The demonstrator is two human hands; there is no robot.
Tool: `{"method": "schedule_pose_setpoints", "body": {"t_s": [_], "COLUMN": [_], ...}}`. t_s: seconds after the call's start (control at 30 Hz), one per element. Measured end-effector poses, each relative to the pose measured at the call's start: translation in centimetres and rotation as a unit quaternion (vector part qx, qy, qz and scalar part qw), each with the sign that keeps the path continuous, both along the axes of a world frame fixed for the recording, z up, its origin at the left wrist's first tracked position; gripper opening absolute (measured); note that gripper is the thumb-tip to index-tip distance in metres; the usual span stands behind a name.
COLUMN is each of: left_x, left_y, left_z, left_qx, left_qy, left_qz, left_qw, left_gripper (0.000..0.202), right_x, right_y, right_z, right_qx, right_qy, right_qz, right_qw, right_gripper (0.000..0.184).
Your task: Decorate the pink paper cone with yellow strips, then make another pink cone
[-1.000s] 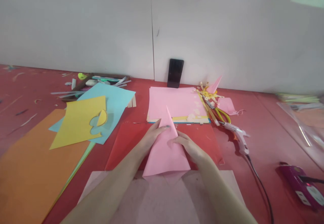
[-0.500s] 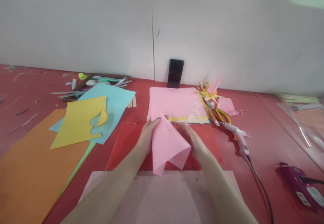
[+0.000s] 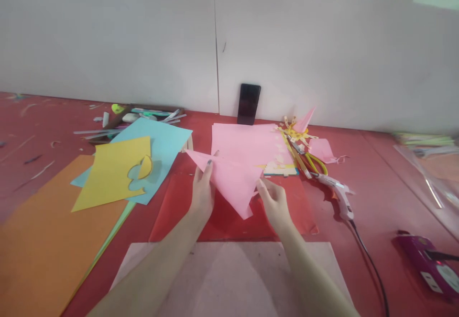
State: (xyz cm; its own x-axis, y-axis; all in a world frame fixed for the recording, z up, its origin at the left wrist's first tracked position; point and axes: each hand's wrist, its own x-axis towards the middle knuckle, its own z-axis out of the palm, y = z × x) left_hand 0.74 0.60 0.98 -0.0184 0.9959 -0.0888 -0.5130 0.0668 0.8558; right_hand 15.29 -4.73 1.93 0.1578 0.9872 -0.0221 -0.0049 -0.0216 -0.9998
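A sheet of pink paper (image 3: 233, 180), rolled into a cone shape, is held up between both hands above a red sheet (image 3: 201, 221). Its pointed tip aims left and its wide end faces right. My left hand (image 3: 203, 190) grips the cone near the tip, thumb on top and the other fingers mostly hidden behind. With thumb and fingers, my right hand (image 3: 274, 200) pinches the paper's edge at the wide end. Behind the cone lies a stack of pink sheets (image 3: 247, 140).
A glue gun (image 3: 339, 192) and yellow-handled scissors (image 3: 317, 164) lie at right, near a purple power strip (image 3: 428, 262). A small pink cone (image 3: 304, 121) stands at the back. Yellow (image 3: 111, 173), blue (image 3: 167, 140) and orange paper (image 3: 43, 240) spread leftward. A phone (image 3: 248, 104) leans on the wall.
The pink paper has turned so its tip points left instead of up and away. My left hand has shifted its hold, and my right hand now pinches the wide end.
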Motion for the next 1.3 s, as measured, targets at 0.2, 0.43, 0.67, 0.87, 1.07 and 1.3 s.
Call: {"method": "schedule_pose_setpoints", "body": {"t_s": [0.2, 0.43, 0.67, 0.87, 1.07, 1.3], "left_x": [0.3, 0.6, 0.6, 0.6, 0.7, 0.8], "left_y": [-0.3, -0.6, -0.7, -0.9, -0.8, -0.7], "left_z": [0.3, 0.2, -0.2, -0.5, -0.1, -0.5], "left_qx": [-0.016, 0.025, 0.045, 0.001, -0.007, 0.016], "left_qy": [0.014, 0.023, 0.061, 0.078, 0.102, 0.135], "left_qz": [-0.07, -0.093, -0.111, -0.095, -0.079, -0.066], "left_qw": [0.997, 0.995, 0.991, 0.992, 0.992, 0.989], "left_gripper": [0.046, 0.048, 0.052, 0.055, 0.05, 0.047], "right_x": [0.0, -0.3, -0.4, -0.6, -0.8, -0.9], "right_y": [0.8, 0.3, 0.1, 0.0, -0.1, 0.2], "right_z": [-0.8, -0.4, -0.2, -0.4, -0.6, -1.4], "right_qx": [-0.071, -0.039, 0.018, -0.005, -0.026, -0.033], "right_qy": [0.16, 0.199, 0.072, 0.088, 0.137, 0.213], "right_qz": [-0.014, -0.019, -0.011, 0.013, 0.023, 0.032], "right_qw": [0.984, 0.979, 0.997, 0.996, 0.99, 0.976], "right_gripper": [0.036, 0.031, 0.025, 0.033, 0.044, 0.039]}}
